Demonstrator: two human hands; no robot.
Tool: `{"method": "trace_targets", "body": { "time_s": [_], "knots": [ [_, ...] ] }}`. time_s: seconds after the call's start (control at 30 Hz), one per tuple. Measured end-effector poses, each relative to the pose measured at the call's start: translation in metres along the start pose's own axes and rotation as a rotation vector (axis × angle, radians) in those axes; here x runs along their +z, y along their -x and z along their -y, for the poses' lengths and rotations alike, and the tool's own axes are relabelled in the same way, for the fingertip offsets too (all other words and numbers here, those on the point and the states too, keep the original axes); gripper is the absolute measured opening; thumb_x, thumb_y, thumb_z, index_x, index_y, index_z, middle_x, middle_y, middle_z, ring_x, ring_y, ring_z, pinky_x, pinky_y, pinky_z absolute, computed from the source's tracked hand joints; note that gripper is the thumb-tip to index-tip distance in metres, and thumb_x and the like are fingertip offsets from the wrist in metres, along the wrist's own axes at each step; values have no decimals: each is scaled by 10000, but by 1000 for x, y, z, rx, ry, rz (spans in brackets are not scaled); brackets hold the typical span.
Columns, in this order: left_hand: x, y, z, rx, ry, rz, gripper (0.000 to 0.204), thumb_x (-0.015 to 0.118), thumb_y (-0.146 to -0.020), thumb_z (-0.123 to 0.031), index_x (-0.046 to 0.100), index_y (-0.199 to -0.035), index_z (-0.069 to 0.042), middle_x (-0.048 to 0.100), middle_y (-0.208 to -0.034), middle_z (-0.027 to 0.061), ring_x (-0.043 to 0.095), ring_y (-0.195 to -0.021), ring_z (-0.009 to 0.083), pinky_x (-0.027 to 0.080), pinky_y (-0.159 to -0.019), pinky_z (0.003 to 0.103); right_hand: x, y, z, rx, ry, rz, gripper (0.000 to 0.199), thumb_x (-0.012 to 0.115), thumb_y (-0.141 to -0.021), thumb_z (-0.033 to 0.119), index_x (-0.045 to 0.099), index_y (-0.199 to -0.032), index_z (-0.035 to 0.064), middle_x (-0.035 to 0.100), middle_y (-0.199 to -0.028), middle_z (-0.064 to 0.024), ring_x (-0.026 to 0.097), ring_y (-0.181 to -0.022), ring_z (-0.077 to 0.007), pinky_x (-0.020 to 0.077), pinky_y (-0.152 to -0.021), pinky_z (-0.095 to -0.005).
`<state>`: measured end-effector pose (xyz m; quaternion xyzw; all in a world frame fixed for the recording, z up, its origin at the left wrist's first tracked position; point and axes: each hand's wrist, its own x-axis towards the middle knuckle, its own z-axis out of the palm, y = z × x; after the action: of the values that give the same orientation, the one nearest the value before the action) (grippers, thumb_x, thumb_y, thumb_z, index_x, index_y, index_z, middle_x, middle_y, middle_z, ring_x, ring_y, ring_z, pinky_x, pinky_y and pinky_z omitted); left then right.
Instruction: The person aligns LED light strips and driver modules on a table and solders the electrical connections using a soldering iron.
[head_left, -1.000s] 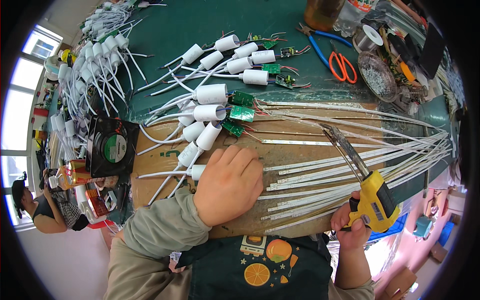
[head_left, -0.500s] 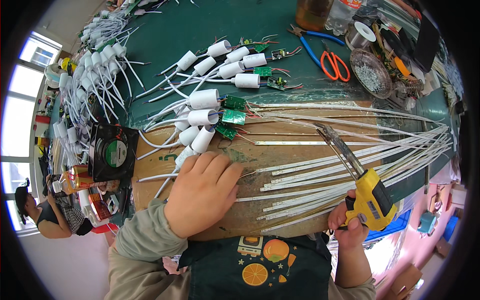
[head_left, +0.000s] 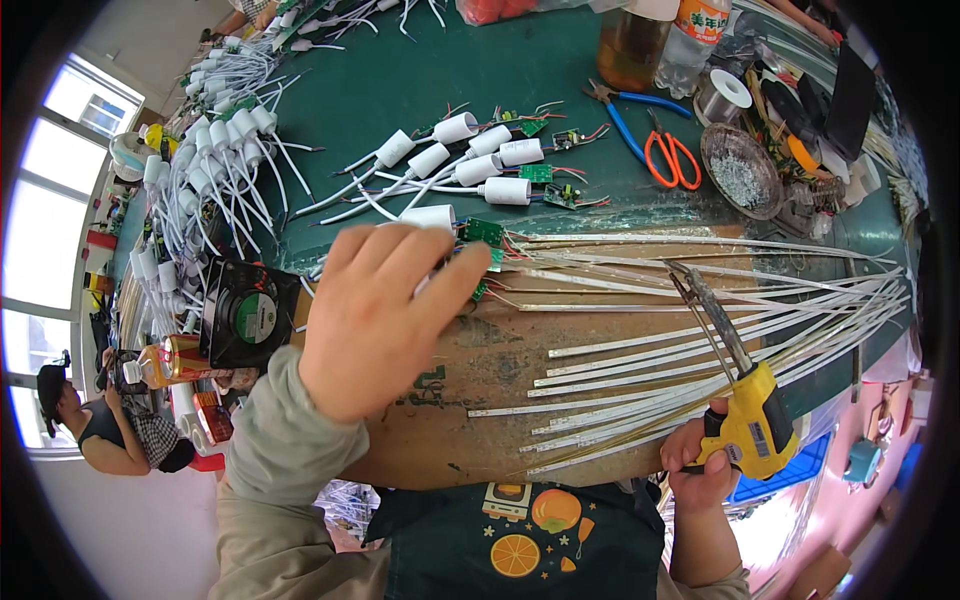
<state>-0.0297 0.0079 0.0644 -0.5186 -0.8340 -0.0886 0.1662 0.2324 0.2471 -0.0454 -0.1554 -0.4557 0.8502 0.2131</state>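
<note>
My left hand (head_left: 375, 320) reaches over a cluster of white plastic sockets, its thumb apart from the bent fingers. One white socket (head_left: 428, 216) shows just beyond the fingertips; others are covered. Motion blur and the hand itself hide whether it grips one. Green circuit boards (head_left: 484, 232) stick out right of the hand, with thin wires running toward white LED strips (head_left: 640, 307). In my right hand (head_left: 697, 460) is a yellow and black soldering gun (head_left: 758, 425), its long tip angled up and left above the strips.
More sockets with boards (head_left: 505, 190) lie beyond, and a heap of white-cabled ones (head_left: 215, 150) at far left. A black fan (head_left: 250, 315) stands left. Blue-handled cutters (head_left: 625, 120), orange-handled scissors (head_left: 670, 160), a solder spool (head_left: 722, 95), a dish (head_left: 740, 170) and bottles (head_left: 690, 45) are far right.
My left hand has lifted and moved away from me, over the socket cluster. The view has shifted slightly; my right hand still holds the soldering gun in nearly the same place.
</note>
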Motion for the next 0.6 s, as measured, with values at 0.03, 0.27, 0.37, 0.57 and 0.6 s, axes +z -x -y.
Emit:
{"method": "trace_targets", "body": {
  "time_s": [0.03, 0.27, 0.37, 0.57, 0.6],
  "knots": [
    [6, -5, 7, 8, -31, -21, 339, 673, -713, -30, 674, -1048, -86, 634, -968, 59, 613, -915, 261, 461, -810, 392, 0, -1, -1, -8, -13, 9, 716, 803, -830, 351, 447, -1330, -18, 534, -701, -40, 544, -598, -154, 467, -514, -290],
    [4, -21, 7, -20, 87, -37, 288, 719, -755, 0, 680, -1033, -63, 652, -1038, 97, 622, -973, 307, 479, -891, 409, 3, -2, -2, -3, -8, -6, 724, 803, -831, 359, 440, -1333, -17, 527, -684, -39, 537, -581, -156, 463, -505, -296],
    [-23, -32, -17, 44, 403, -187, 258, 719, -736, 48, 684, -980, -31, 668, -1034, 150, 640, -923, 320, 515, -806, 441, -1, 2, -2, -21, 24, -70, 738, 810, -821, 371, 440, -1334, -9, 517, -671, -36, 533, -576, -155, 457, -500, -298],
    [-102, -10, -51, 27, 630, -141, 215, 771, -734, -137, 654, -884, -37, 677, -972, 100, 627, -783, 262, 504, -703, 383, 0, -4, -6, -37, 78, 16, 719, 755, -853, 432, 412, -1342, 30, 478, -639, -15, 501, -492, -153, 424, -453, -284],
    [-97, -15, -50, 46, 651, -125, 215, 770, -734, -138, 654, -885, -38, 677, -971, 99, 627, -783, 261, 504, -703, 383, -2, -3, -6, -39, 85, 0, 719, 755, -853, 432, 412, -1342, 30, 478, -639, -15, 501, -492, -153, 424, -453, -284]
  ]
}}
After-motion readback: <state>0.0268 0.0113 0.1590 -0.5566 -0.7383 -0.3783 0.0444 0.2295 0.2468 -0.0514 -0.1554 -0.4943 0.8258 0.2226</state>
